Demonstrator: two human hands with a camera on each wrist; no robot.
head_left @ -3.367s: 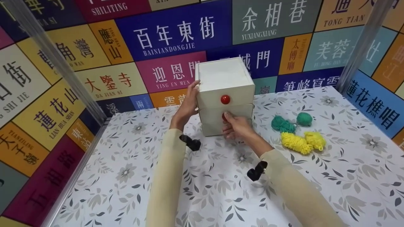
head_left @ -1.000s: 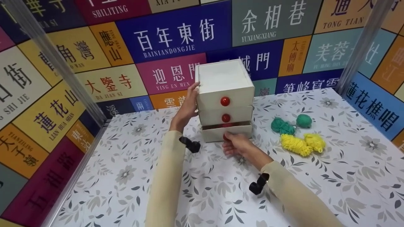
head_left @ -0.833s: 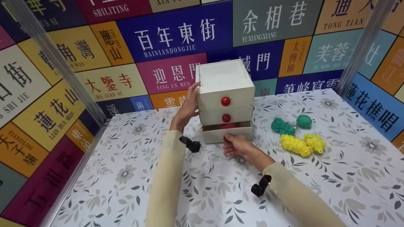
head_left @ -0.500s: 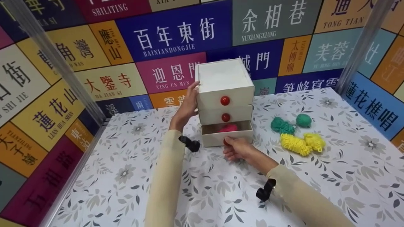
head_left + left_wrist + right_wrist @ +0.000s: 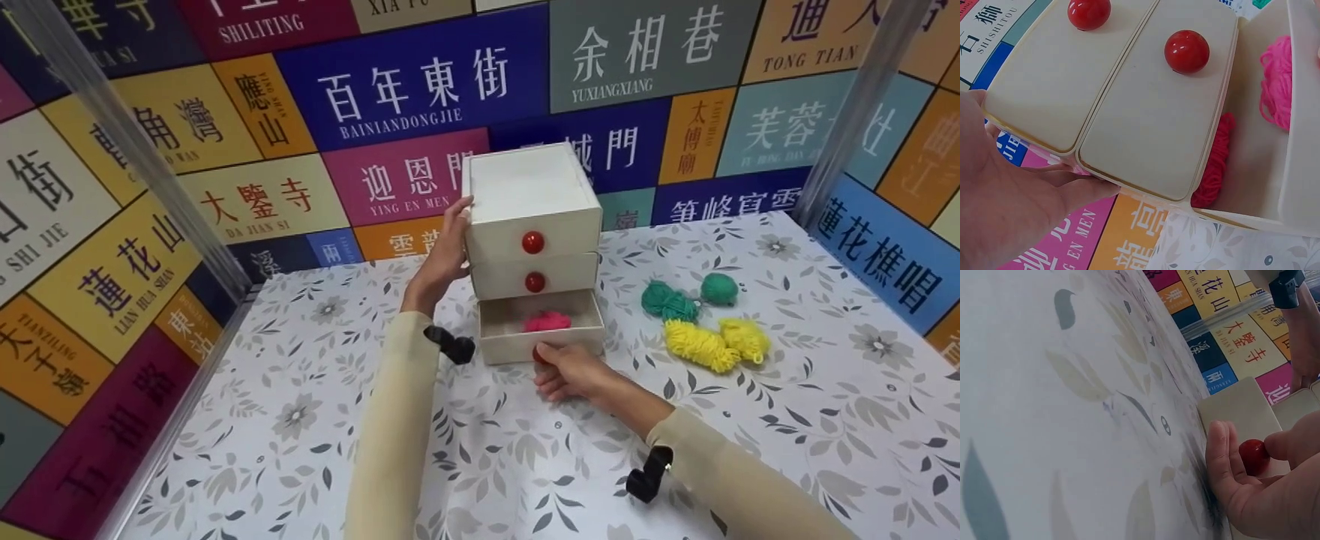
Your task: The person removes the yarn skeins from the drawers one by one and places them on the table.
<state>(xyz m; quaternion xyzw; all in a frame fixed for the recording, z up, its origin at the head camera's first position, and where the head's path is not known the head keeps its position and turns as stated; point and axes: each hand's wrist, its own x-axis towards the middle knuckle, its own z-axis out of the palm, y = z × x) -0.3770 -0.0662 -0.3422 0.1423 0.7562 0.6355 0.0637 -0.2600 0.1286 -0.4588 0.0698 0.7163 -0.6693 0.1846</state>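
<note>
A small white drawer cabinet (image 5: pixel 532 180) with three drawers and red knobs stands near the back wall. My left hand (image 5: pixel 441 259) rests against its left side, fingers along the wall of the cabinet in the left wrist view. With thumb and fingers, my right hand (image 5: pixel 576 373) pinches the red knob (image 5: pixel 1255 457) of the bottom drawer (image 5: pixel 499 349), which is pulled well out. Inside that drawer lies bright pink yarn (image 5: pixel 1279 84); deeper in, a darker red-pink yarn bundle (image 5: pixel 1216 163) is partly hidden under the middle drawer. The upper two drawers are closed.
To the cabinet's right lie green yarn bundles (image 5: pixel 667 301), a green ball (image 5: pixel 719 289) and yellow yarn bundles (image 5: pixel 701 345) on a floral white cloth (image 5: pixel 300 420). Behind is a wall of colored signs (image 5: pixel 412 82).
The right hand has gone from the middle knob to the bottom one and drawn the bottom drawer toward the body, exposing the pink yarn. The left hand has stayed at the cabinet's side.
</note>
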